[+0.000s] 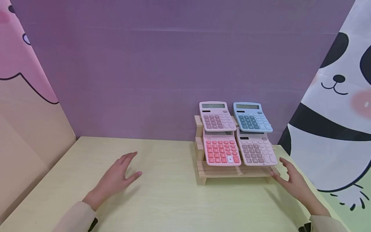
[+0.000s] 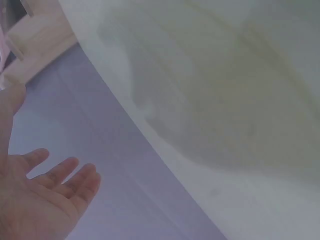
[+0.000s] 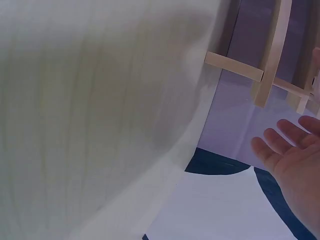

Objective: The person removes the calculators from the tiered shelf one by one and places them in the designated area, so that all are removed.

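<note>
Your bare left hand (image 1: 115, 175) and bare right hand (image 1: 293, 181) hung empty, each grip spread apart.
At one o'clock on the pale wood-grain table (image 1: 162, 199), a stepped light-wood rack (image 1: 229, 173) bore four rectangular calculators: a mauve-keyed lilac calculator (image 1: 216, 118) at its ten, a sky-blue calculator (image 1: 252, 118) at its two, a coral-keyed pink calculator (image 1: 222, 153) at its seven, a second lilac calculator (image 1: 257, 152) at its five. The steps probably tilted their keys toward you. Your left hand stood well apart at ten o'clock; your right, at two, neared the rack's four-o'clock corner, contact unclear.
</note>
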Demonstrator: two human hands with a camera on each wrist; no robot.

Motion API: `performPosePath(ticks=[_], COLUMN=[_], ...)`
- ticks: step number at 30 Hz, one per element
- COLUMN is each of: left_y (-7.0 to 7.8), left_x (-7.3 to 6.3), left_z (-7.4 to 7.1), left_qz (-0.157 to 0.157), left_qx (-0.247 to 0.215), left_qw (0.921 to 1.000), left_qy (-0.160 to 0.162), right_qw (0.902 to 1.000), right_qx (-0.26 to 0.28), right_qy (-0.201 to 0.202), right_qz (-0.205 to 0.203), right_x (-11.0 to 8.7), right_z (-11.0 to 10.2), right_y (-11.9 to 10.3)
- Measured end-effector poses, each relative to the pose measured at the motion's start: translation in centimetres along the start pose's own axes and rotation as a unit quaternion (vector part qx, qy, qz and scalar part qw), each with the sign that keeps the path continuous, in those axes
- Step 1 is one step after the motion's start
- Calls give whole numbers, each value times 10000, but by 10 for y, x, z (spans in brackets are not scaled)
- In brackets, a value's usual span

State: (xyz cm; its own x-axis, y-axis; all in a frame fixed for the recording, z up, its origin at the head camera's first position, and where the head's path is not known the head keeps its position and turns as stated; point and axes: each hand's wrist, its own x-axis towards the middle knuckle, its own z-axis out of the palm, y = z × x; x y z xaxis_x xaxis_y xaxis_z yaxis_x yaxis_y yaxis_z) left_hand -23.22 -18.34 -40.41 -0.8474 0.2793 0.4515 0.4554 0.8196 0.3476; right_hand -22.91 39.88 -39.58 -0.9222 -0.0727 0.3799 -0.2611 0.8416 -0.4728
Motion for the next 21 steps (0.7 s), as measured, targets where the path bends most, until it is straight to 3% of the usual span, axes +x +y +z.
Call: performPosePath(ticks=[6, 14, 21], left_y=[21, 41, 56], left_x=[5, 16, 24], left_z=[8, 21, 35], left_qz=[3, 238, 232], left_qx=[-272, -563, -901], left_qw=[9994, 9979, 9946], left_qy=[-202, -217, -455], right_qw=[9997, 9991, 9975], right_qx=[225, 260, 425], right_qy=[82, 229, 32], right_qz=[80, 263, 569], right_x=[1, 2, 6], right_z=[1, 1, 1], right_y=[1, 5, 6])
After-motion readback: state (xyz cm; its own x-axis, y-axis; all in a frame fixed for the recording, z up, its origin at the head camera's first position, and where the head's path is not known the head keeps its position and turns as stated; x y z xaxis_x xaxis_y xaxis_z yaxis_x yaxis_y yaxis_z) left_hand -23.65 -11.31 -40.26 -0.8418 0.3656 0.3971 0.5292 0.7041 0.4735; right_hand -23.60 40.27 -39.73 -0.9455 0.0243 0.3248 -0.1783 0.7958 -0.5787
